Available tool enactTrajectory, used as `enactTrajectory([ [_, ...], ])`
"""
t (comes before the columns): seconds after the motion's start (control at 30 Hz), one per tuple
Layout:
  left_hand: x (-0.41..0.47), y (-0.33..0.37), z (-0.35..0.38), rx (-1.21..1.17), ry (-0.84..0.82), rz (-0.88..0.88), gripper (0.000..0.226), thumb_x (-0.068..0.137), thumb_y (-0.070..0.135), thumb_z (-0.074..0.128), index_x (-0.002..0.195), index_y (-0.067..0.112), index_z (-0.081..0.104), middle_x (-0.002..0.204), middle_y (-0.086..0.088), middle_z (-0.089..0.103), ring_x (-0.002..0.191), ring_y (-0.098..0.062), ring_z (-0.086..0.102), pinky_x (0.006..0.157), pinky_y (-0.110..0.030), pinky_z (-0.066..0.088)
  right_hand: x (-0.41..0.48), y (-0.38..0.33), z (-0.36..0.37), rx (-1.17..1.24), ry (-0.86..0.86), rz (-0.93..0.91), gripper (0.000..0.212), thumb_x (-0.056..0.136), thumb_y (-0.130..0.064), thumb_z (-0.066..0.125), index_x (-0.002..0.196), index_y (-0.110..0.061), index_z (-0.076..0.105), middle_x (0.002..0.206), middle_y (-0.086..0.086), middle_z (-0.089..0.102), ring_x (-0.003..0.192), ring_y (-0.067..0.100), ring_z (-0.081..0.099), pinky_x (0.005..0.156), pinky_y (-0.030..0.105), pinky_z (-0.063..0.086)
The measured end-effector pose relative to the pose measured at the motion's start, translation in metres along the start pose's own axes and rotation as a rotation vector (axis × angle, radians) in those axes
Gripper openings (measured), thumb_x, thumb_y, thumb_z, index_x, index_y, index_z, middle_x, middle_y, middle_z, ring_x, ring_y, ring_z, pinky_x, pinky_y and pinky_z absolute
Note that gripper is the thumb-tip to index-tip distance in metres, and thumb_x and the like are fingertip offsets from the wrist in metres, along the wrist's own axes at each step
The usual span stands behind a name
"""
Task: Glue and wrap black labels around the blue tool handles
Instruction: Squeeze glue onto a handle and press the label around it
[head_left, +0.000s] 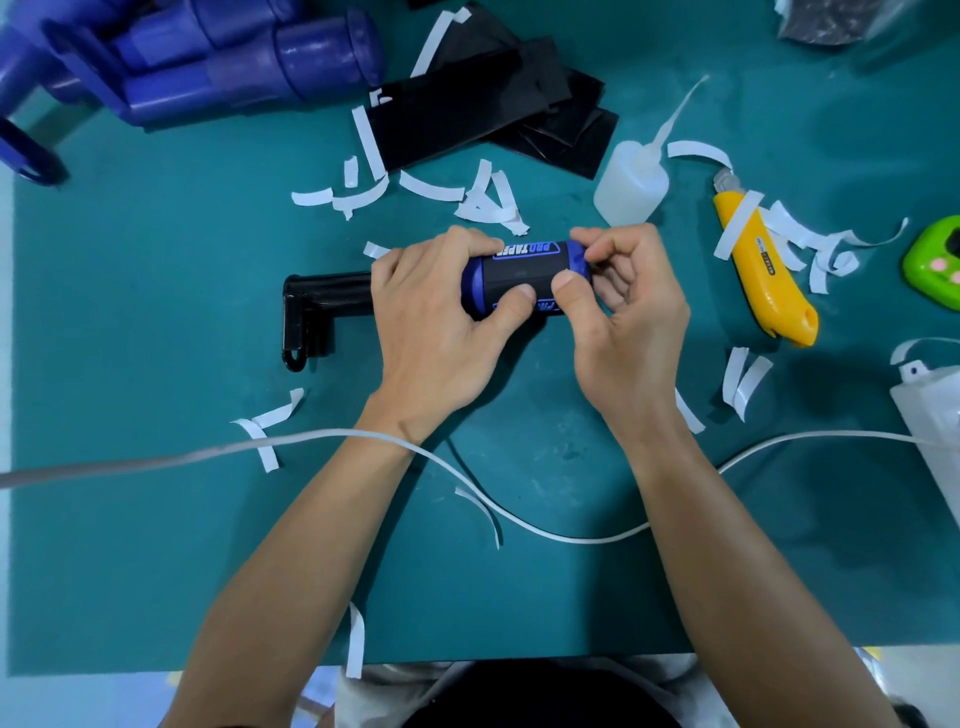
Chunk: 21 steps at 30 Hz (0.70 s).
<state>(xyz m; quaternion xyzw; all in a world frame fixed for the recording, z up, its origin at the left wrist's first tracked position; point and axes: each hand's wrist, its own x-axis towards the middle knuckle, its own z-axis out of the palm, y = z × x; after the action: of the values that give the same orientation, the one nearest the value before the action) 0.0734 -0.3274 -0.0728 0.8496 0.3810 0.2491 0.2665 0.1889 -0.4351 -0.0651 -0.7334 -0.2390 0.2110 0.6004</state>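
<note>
Blue handle lies sideways over the middle of the green mat, with a black label wrapped around it. Left hand grips its left part with curled fingers, thumb on the label. The right hand pinches the right end, thumb pressing the label's edge.

Nearest, a paper strip hangs over the mat's near edge, and a white cable crosses over the left wrist. Bare mat shows at the near left. A black bracket sticks out left of the hands.

Beyond, loose strips lie scattered. A pale squeeze bottle is just behind the right hand; what it holds I cannot tell. A yellow knife lies right of it. Farther are flat black labels and, far left, piled blue handles.
</note>
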Motion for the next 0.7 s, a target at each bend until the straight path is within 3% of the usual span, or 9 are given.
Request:
enactTrajectory([
  [0.17, 0.0004, 0.0014, 0.0008, -0.011, 0.012, -0.035, 0.03, 0.079, 0.045, 0.07, 0.106, 0.032, 0.062, 0.098, 0.029, 0.061, 0.096, 0.003, 0.052, 0.103, -0.016, 0.022, -0.0008, -0.0002, 0.0004, 0.031, -0.001, 0.001, 0.02, 0.091, -0.002, 0.066, 0.101, -0.015, 0.056, 0.116, 0.003, 0.072, 0.113, 0.019, 0.069, 0.103, 0.046, 0.055],
  [0.4, 0.001, 0.0029, 0.0005, -0.015, 0.019, -0.039, 0.028, 0.079, 0.043, 0.068, 0.104, 0.032, 0.062, 0.097, 0.029, 0.061, 0.096, 0.001, 0.053, 0.103, -0.016, 0.022, 0.0005, -0.0008, 0.0007, 0.049, -0.008, 0.012, 0.024, 0.09, 0.001, 0.067, 0.111, -0.012, 0.063, 0.113, 0.003, 0.072, 0.112, 0.02, 0.07, 0.104, 0.043, 0.055],
  [0.5, 0.0006, 0.0019, 0.001, -0.015, 0.021, -0.04, 0.029, 0.08, 0.043, 0.069, 0.105, 0.032, 0.062, 0.098, 0.029, 0.061, 0.095, 0.005, 0.051, 0.103, -0.014, 0.021, 0.0025, 0.0001, 0.0001, 0.023, -0.027, 0.034, 0.03, 0.091, -0.002, 0.064, 0.12, -0.009, 0.065, 0.118, -0.003, 0.072, 0.117, 0.014, 0.067, 0.107, 0.039, 0.053],
  [0.7, 0.0001, 0.0021, 0.0017, -0.019, 0.022, -0.028, 0.028, 0.08, 0.043, 0.07, 0.104, 0.031, 0.062, 0.1, 0.031, 0.061, 0.096, 0.005, 0.051, 0.102, -0.018, 0.024, -0.0017, 0.0002, 0.0048, -0.097, -0.08, -0.004, 0.044, 0.088, -0.02, 0.07, 0.132, -0.02, 0.063, 0.121, -0.021, 0.067, 0.116, 0.012, 0.066, 0.104, 0.03, 0.051],
])
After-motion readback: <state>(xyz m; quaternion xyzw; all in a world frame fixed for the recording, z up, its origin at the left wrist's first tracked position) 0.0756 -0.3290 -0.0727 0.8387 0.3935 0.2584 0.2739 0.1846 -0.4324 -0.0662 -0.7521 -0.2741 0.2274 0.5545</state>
